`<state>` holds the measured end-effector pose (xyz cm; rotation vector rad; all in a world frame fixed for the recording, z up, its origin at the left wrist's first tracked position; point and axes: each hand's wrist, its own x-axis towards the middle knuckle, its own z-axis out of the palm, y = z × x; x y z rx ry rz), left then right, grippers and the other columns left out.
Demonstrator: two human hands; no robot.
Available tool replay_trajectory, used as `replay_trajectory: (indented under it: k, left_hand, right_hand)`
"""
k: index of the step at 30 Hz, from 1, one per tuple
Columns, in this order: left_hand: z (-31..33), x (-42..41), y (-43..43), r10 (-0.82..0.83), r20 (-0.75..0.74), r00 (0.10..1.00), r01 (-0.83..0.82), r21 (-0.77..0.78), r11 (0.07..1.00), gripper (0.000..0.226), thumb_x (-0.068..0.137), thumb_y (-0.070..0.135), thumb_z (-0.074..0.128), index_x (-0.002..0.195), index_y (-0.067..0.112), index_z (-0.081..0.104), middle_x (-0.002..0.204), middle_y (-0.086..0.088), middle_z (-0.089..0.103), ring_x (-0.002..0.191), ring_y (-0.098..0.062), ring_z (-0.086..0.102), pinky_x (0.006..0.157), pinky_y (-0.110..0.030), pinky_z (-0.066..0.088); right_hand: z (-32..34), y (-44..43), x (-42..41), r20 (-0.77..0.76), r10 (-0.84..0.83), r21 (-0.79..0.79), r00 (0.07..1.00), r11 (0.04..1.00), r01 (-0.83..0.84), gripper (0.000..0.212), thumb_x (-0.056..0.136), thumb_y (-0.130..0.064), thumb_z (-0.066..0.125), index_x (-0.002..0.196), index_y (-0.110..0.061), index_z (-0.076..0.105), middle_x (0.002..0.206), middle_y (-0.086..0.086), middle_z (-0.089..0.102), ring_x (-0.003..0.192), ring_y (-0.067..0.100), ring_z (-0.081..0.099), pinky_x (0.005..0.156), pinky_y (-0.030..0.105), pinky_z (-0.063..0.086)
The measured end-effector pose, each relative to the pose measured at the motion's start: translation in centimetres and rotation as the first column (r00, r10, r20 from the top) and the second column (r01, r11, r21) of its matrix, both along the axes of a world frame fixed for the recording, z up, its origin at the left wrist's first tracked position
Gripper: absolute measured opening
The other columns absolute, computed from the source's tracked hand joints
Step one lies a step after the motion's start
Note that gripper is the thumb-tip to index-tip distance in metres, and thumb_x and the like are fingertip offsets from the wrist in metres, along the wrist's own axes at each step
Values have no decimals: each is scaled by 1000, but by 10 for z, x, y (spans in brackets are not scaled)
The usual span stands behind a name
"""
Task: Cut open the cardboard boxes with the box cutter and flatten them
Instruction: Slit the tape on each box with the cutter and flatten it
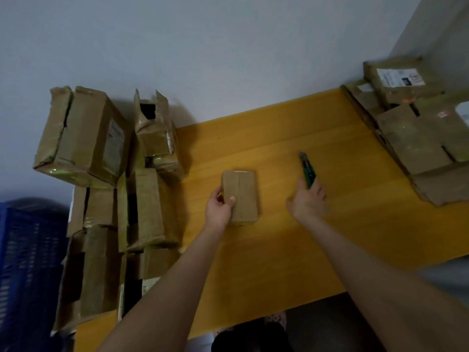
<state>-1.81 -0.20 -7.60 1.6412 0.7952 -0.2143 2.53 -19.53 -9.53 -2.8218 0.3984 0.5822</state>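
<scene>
The left hand [219, 208] clasps the small brown cardboard box [242, 196], seemingly light and stiff, by its near-left edge; the right hand [308, 201] grips the green box cutter [307, 168].

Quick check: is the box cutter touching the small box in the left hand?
Apart. The head view shows bare yellow table between the small cardboard box, held by the left hand, and the box cutter at the right hand.

Two bare forearms [162, 288] (slender, uncovered right to the frame's edge) end in the left hand [220, 209] and right hand [308, 201]; lower down, dark cloth [253, 336] and pale dotted fabric [278, 318] — blurred.
</scene>
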Motion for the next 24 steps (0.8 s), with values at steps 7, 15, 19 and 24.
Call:
replay_trajectory:
  k: [7, 15, 19, 24]
  left_hand:
    - [-6, -8, 12, -43, 5, 999, 42, 119, 992, 52, 99, 17, 53, 148, 16, 35, 142, -9, 47, 126, -27, 48, 102, -42, 45]
    - [-4, -45, 51, -199, -63, 978, 208, 200, 958, 55, 100, 21, 51, 151, 19, 31, 146, -5, 44, 133, -25, 43, 108, -44, 40]
    - [-7, -54, 62, -275, -175, 945, 326, 487, 811, 68, 97, 36, 55, 154, 19, 22, 149, -8, 41, 134, -25, 43, 108, -42, 40]
    - [-4, -53, 35, -321, -396, 860, 510, 648, 567, 122, 71, 65, 71, 154, 11, -1, 156, -10, 19, 143, -29, 22, 115, -47, 26]
  right_hand:
    - [-18, -9, 2, 47, 89, -93, 995, 992, -84, 37, 98, -9, 44, 135, -9, 42, 147, 13, 24, 126, 34, 33, 99, 41, 42]
    - [-11, 57, -30, -13, 155, 102, 988, 983, -153, 72, 88, -18, 66, 144, -13, 21, 149, 12, 21, 129, 30, 38, 93, 34, 44]
    - [-11, 89, -38, -139, 114, 113, 984, 989, -99, 78, 88, -37, 65, 146, -15, 17, 147, 11, 23, 125, 28, 42, 81, 35, 48]
    - [-14, 99, -33, -88, 23, 95, 996, 995, -15, 59, 92, -36, 61, 136, -11, 32, 129, 10, 48, 109, 29, 56, 68, 36, 48]
